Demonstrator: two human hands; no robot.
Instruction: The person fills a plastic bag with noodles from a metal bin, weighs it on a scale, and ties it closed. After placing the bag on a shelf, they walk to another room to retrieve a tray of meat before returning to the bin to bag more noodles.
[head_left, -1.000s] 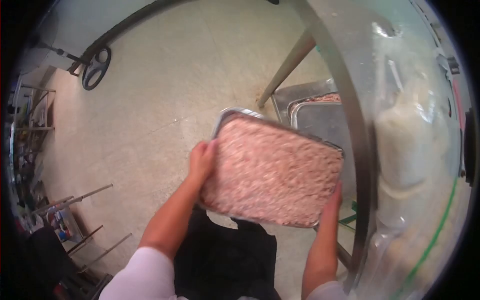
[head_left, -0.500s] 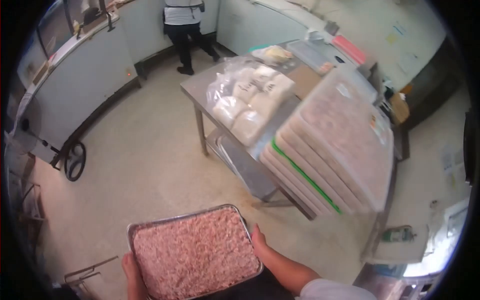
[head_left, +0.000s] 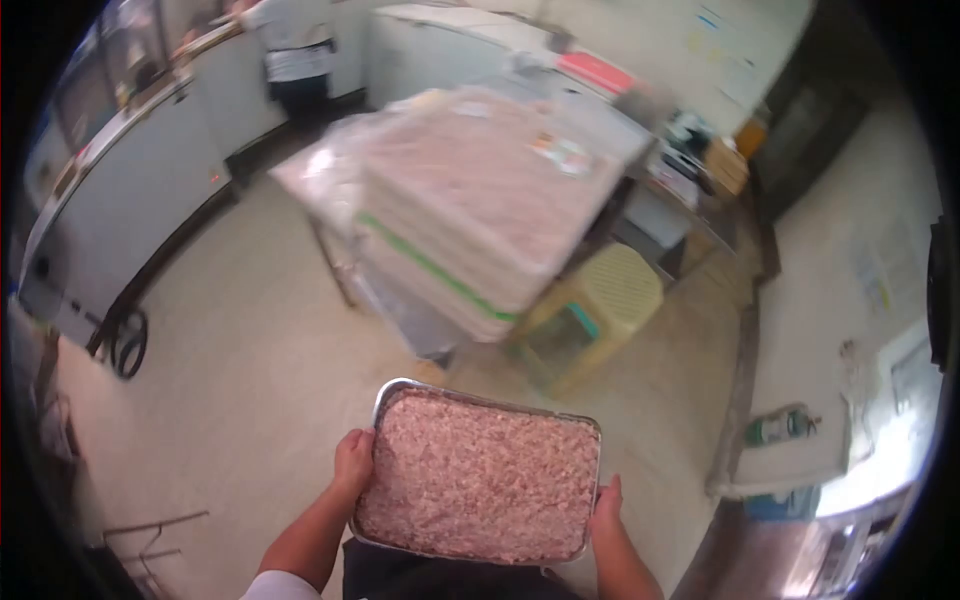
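A shallow metal tray [head_left: 598, 440] is held out in front of my body, filled nearly to the rim with pinkish minced meat [head_left: 478, 475]. My left hand [head_left: 354, 460] is closed on the tray's left side, with the fingers partly under it. On the opposite side my right hand [head_left: 606, 505] grips the edge, thumb up and the other fingers hidden. Dark clothing shows just below the tray.
Ahead stands a metal table [head_left: 400, 300] bearing stacked lidded plastic containers [head_left: 490, 170], one with a green rim, and clear bags [head_left: 325, 165]. A yellow stool [head_left: 620, 285] is right of it. Another person [head_left: 295, 60] stands by the far-left counter. A black wheel [head_left: 128, 342] is at left.
The tray has shifted right in view and now slants the other way, still in both hands. My view has turned, bringing the stacked containers closer to centre and the yellow stool into sight.
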